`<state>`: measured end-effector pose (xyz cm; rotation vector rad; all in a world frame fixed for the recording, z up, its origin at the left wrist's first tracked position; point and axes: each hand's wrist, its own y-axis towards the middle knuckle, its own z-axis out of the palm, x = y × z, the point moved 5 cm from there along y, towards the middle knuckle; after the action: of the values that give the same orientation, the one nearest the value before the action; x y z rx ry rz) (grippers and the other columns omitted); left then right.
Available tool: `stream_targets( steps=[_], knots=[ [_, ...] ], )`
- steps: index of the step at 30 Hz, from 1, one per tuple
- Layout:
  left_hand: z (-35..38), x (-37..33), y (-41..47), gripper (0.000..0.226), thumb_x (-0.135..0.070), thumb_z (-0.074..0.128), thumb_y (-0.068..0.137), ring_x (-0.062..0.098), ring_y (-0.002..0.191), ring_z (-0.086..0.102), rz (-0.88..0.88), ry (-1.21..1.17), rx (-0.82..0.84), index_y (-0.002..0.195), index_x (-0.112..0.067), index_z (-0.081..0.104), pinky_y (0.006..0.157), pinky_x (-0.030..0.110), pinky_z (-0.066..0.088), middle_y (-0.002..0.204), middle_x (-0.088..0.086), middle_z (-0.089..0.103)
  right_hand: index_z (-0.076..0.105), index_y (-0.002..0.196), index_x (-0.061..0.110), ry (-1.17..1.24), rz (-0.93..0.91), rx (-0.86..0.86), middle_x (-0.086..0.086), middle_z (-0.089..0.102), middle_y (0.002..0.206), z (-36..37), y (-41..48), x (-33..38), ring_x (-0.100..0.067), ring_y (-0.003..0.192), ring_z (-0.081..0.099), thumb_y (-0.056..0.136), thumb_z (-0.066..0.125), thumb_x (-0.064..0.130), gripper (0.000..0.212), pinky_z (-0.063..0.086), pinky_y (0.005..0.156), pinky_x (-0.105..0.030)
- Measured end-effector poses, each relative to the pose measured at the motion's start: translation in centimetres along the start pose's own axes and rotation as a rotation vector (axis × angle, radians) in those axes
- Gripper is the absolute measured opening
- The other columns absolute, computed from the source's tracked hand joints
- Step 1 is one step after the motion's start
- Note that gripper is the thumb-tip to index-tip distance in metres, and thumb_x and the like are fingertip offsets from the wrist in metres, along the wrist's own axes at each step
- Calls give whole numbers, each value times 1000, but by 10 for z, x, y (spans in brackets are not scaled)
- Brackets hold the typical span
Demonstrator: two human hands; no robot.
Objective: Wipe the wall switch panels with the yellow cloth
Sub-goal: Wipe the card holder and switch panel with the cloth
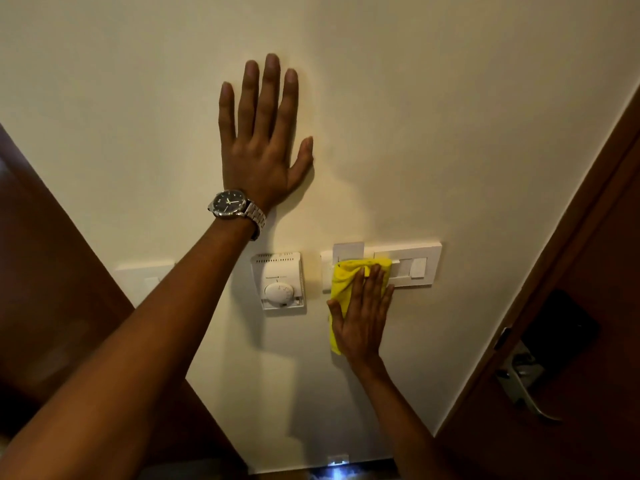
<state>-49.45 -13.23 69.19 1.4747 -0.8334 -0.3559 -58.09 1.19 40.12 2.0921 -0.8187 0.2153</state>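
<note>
Head view: just right of the thermostat (278, 282), the right hand (362, 317) lies flat, grip released and fingers straight, pressing the yellow cloth (341, 275) against the left part of a switch panel (419, 268). A 2nd switch panel (138, 278) sits left of the thermostat, partly hidden by the left forearm (156, 341). Above the thermostat, the left hand (263, 150), with a watch (228, 203) at its wrist, rests flat on the wall (450, 116), fingers spread, holding nothing.

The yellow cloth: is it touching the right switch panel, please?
Touching: the head view shows the right hand pressing the cloth flat onto the panel.
</note>
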Motion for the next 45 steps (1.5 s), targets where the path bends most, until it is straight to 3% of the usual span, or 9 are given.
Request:
stream_targets(
  steps=[4,9,13,19,24,30,35,40,45],
  knots=[
    [-3,-1,-2,71,-53,39,107,40,156,32,4,5,12,163,-10,34,128,60,24,167,21,36,21,156,0,26,9,40,-25,23,160,10,-32,-9,-46,148,29,104,17,64,82,36,111,-68],
    [0,-1,0,72,-53,40,106,41,156,31,5,7,-1,164,-10,32,128,60,23,167,21,36,6,161,10,42,-6,15,-22,20,164,1,-2,7,-40,153,19,103,22,66,82,14,127,-55],
    [0,1,-3,73,-54,40,107,41,157,29,3,-7,21,164,-10,30,128,60,23,168,21,34,20,157,2,52,-29,31,-22,22,163,7,-33,-5,-44,149,30,103,26,64,82,36,113,-66],
    [3,1,-2,74,-55,39,107,40,157,28,7,5,0,165,-12,28,129,59,21,169,20,32,5,162,15,90,2,4,-13,7,170,4,-11,9,-35,156,13,101,24,68,84,12,127,-53],
    [3,1,-4,74,-54,39,107,40,158,27,2,-18,14,166,-12,26,129,60,21,169,20,30,16,158,8,122,-68,-18,-20,25,163,5,-32,-8,-42,150,28,101,29,66,82,36,111,-68],
    [8,2,-3,76,-55,41,106,39,158,26,4,-1,-15,166,-13,25,129,59,20,169,19,30,12,162,15,132,-109,-59,-14,11,169,-7,8,10,-36,155,17,100,31,67,83,12,127,-54],
    [4,1,-4,74,-55,40,106,40,158,27,5,-7,6,166,-12,27,129,59,21,169,19,31,34,152,1,79,-76,0,-23,26,162,8,-39,-10,-44,149,30,97,35,69,87,38,111,-67],
    [5,1,-4,75,-54,41,106,40,158,27,14,-6,0,166,-12,26,129,59,20,169,20,31,12,161,11,69,-47,5,-20,17,165,2,-10,8,-39,154,20,99,30,70,87,19,125,-57],
    [5,1,-5,75,-54,40,107,41,157,28,7,-6,16,166,-11,26,129,59,20,169,21,31,10,160,10,32,-71,-15,-13,3,170,13,-33,-2,-40,150,26,99,34,67,88,32,115,-62]
  ],
)
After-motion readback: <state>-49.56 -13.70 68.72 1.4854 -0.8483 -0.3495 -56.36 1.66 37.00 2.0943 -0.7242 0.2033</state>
